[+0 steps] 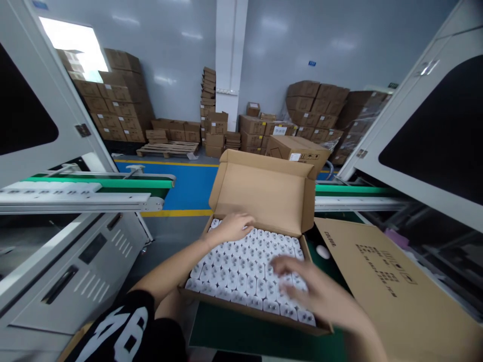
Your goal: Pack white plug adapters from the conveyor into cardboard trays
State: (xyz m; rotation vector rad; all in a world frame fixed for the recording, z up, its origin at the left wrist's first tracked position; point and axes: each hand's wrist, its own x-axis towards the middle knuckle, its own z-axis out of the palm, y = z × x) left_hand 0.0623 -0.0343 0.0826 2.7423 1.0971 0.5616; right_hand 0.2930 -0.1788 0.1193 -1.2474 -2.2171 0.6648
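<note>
An open cardboard box (264,193) with its lid raised at the back stands in front of me. Rows of small white items (241,264) with metal pins on top fill it. My left hand (236,226) rests over the back left rows, palm down, fingers stretched to the right; part of the items is hidden below it. Over the right side of the rows is my right hand (298,279), blurred by motion, with its fingers apart and nothing visible between them.
A printed cardboard sheet (377,266) lies to the right, beside a small white round object (323,252). Conveyors (113,183) flank the box on both sides, with white machine housings beyond. Stacked cartons (124,100) line the back wall.
</note>
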